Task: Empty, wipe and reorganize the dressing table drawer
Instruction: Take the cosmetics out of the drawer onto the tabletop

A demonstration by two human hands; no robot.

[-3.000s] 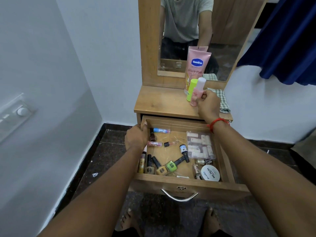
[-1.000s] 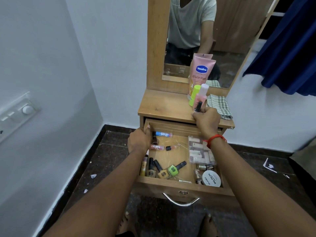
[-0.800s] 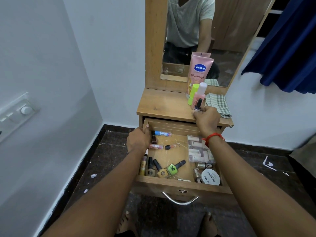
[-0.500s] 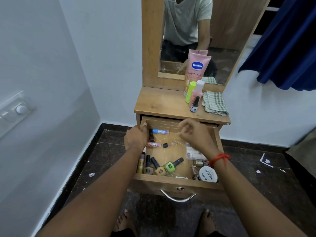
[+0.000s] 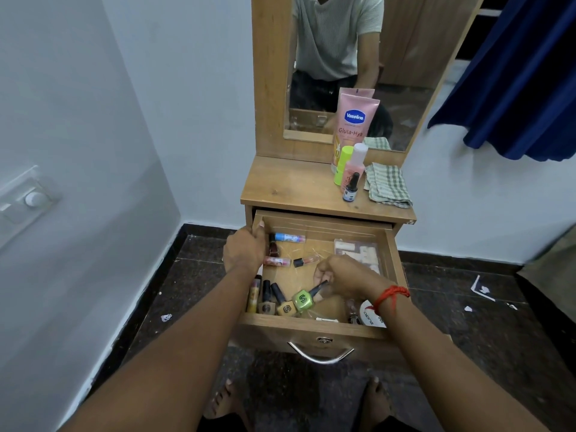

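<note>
The wooden drawer (image 5: pixel 314 330) stands pulled out, with nail polish bottles, lip balms and a clear packet (image 5: pixel 358 249) inside. My left hand (image 5: pixel 244 251) grips the drawer's left wall near the back. My right hand (image 5: pixel 341 277) is down in the drawer, fingers pinching the black cap of the green nail polish bottle (image 5: pixel 304 300). A tan bottle (image 5: pixel 285 307) lies beside it. On the tabletop stand a pink Vaseline tube (image 5: pixel 353 126), a lime tube (image 5: pixel 342 165), a pink bottle (image 5: pixel 355 165) and a small dark dropper bottle (image 5: pixel 350 188).
A folded checked cloth (image 5: pixel 386 185) lies at the tabletop's right. A white round tin (image 5: pixel 369 316) sits in the drawer's front right corner, partly under my wrist. The mirror (image 5: pixel 358 57) rises behind. A blue curtain (image 5: pixel 517 73) hangs at right. White walls close in left.
My right hand left the dropper bottle on the tabletop, came down into the drawer and took hold of the green nail polish bottle's cap. My left hand stayed on the drawer wall.
</note>
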